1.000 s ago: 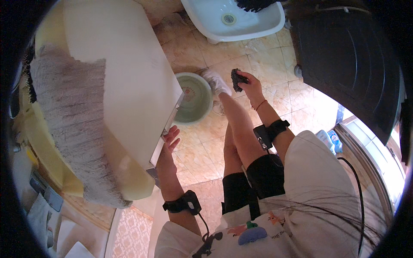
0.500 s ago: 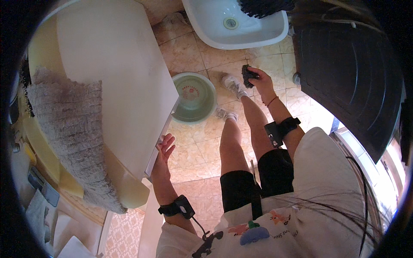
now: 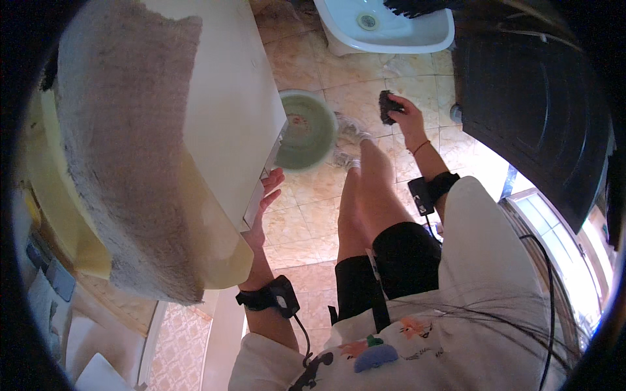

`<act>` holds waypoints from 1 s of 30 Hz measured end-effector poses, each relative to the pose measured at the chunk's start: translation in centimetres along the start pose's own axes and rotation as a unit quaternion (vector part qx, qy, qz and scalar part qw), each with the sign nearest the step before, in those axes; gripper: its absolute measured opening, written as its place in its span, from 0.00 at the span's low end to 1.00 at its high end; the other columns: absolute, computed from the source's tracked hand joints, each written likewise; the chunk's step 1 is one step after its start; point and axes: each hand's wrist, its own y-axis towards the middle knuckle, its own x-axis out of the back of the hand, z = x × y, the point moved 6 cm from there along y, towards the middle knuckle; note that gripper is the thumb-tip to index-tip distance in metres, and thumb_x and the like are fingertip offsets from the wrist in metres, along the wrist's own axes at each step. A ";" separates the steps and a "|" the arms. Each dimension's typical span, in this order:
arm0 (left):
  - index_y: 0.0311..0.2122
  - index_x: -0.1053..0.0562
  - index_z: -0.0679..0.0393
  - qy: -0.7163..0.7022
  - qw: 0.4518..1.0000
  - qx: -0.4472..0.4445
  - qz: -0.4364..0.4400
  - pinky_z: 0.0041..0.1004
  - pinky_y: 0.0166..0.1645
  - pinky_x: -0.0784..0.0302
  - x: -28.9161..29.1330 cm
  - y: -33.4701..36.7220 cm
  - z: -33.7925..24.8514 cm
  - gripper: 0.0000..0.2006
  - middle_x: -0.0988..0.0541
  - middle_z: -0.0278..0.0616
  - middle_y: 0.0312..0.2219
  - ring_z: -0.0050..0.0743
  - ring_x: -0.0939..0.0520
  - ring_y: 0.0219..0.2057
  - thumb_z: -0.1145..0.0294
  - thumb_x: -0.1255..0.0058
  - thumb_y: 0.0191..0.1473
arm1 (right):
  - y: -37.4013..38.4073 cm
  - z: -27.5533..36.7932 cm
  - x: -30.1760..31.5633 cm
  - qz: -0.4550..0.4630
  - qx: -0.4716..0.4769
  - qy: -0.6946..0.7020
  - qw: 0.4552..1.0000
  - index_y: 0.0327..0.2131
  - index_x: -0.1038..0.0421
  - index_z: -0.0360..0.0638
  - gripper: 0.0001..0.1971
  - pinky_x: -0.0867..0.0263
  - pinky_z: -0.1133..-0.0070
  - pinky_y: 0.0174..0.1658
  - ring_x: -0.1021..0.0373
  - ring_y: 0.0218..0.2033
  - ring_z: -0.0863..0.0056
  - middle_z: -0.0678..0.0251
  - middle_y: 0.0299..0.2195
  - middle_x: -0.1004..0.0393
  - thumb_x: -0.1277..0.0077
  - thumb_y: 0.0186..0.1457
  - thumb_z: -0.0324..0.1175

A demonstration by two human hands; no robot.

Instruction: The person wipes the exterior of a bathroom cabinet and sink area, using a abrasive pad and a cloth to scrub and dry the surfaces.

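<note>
My right hand is closed around a dark, rough-textured scrubbing pad, held in the air above the tiles, well to the right of the basin. My left hand is at the edge of a large white panel. Its fingers are stretched and apart, and the panel hides part of the hand. Beyond the left hand, a pale green basin stands on the floor close to my feet. Reddish print shows on its bottom. A grey-brown fluffy towel drapes over the panel's left part.
At the far side sits a white tub with a round drain and a dark bristly thing over its rim. A large black ribbed panel stands on the right. Tan tiled floor lies between, and a bright doorway is at the right.
My view has shifted, so the panel, towel and basin appear further up and right. My left hand has moved up along the panel's edge. My right hand still holds the pad.
</note>
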 end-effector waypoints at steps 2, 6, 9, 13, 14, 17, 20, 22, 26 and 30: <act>0.50 0.39 0.61 0.032 0.998 0.043 -0.024 0.38 0.49 0.33 0.9 0.5 0.3 0.27 0.28 0.50 0.43 0.43 0.27 0.45 0.47 0.63 0.55 | -1.3 -0.2 -2.4 0.021 -0.029 0.052 0.998 0.40 0.29 0.41 0.20 0.33 0.82 0.38 0.32 0.34 0.76 0.66 0.36 0.28 0.53 0.39 0.17; 0.49 0.38 0.60 -0.050 0.998 -0.023 0.039 0.38 0.49 0.34 0.0 0.2 -0.6 0.26 0.27 0.50 0.42 0.42 0.26 0.45 0.48 0.63 0.55 | -2.3 -0.9 -3.1 0.024 -0.036 0.022 0.999 0.40 0.30 0.40 0.19 0.34 0.82 0.38 0.31 0.34 0.77 0.65 0.36 0.28 0.53 0.39 0.17; 0.49 0.37 0.60 0.050 0.998 -0.016 -0.018 0.38 0.50 0.34 -0.3 -0.3 -0.5 0.26 0.27 0.49 0.42 0.41 0.26 0.45 0.48 0.62 0.54 | -3.5 -1.1 -3.9 0.022 -0.050 0.048 0.997 0.40 0.30 0.40 0.19 0.34 0.83 0.38 0.31 0.33 0.77 0.64 0.35 0.28 0.53 0.39 0.16; 0.48 0.37 0.59 0.026 0.998 0.033 -0.045 0.39 0.50 0.34 -1.1 0.4 0.3 0.25 0.28 0.49 0.43 0.40 0.27 0.45 0.49 0.60 0.54 | -3.7 -1.8 -3.5 0.023 -0.063 0.056 0.996 0.40 0.29 0.40 0.20 0.34 0.82 0.36 0.31 0.33 0.77 0.64 0.34 0.27 0.53 0.39 0.16; 0.49 0.38 0.59 0.030 0.998 0.031 -0.051 0.39 0.51 0.35 -0.8 0.4 0.5 0.25 0.28 0.49 0.44 0.41 0.27 0.46 0.49 0.60 0.54 | -3.6 -1.6 -3.6 0.018 -0.065 0.006 0.998 0.40 0.29 0.40 0.19 0.34 0.82 0.36 0.31 0.33 0.77 0.64 0.34 0.27 0.53 0.39 0.17; 0.49 0.40 0.59 0.011 0.997 0.025 -0.076 0.38 0.52 0.36 0.7 -1.1 -0.7 0.26 0.29 0.50 0.45 0.42 0.29 0.47 0.48 0.61 0.54 | -3.6 -0.8 -6.3 0.046 -0.058 0.027 0.997 0.39 0.29 0.41 0.19 0.34 0.82 0.36 0.31 0.33 0.76 0.65 0.34 0.27 0.52 0.39 0.19; 0.51 0.42 0.60 -0.007 0.997 0.036 -0.066 0.38 0.53 0.37 -0.8 0.6 0.8 0.28 0.30 0.51 0.45 0.44 0.30 0.48 0.48 0.62 0.54 | -2.2 -1.3 -3.9 0.031 -0.042 -0.001 0.999 0.40 0.29 0.42 0.19 0.34 0.83 0.37 0.32 0.33 0.78 0.65 0.35 0.27 0.52 0.40 0.20; 0.47 0.36 0.61 -0.007 0.990 -0.029 -0.136 0.35 0.46 0.31 -0.5 0.3 1.2 0.20 0.26 0.51 0.39 0.41 0.24 0.42 0.55 0.66 0.58 | -1.4 -1.8 -4.4 0.043 -0.057 0.014 0.997 0.40 0.29 0.42 0.19 0.35 0.83 0.37 0.32 0.33 0.78 0.65 0.35 0.27 0.53 0.39 0.20; 0.41 0.32 0.63 0.039 0.979 -0.135 -0.146 0.34 0.47 0.33 -1.9 1.2 3.3 0.24 0.26 0.48 0.39 0.38 0.25 0.41 0.51 0.72 0.58 | -0.4 -1.6 -5.7 0.059 -0.076 -0.072 0.993 0.42 0.31 0.42 0.21 0.35 0.84 0.37 0.33 0.35 0.81 0.68 0.34 0.29 0.54 0.41 0.15; 0.39 0.31 0.64 0.160 0.968 -0.161 -0.110 0.32 0.45 0.33 -5.0 5.8 10.0 0.24 0.26 0.43 0.35 0.35 0.25 0.38 0.52 0.71 0.57 | 2.1 -3.9 -8.6 0.103 -0.071 -0.029 0.992 0.42 0.31 0.43 0.20 0.36 0.85 0.37 0.34 0.34 0.82 0.69 0.35 0.29 0.53 0.42 0.16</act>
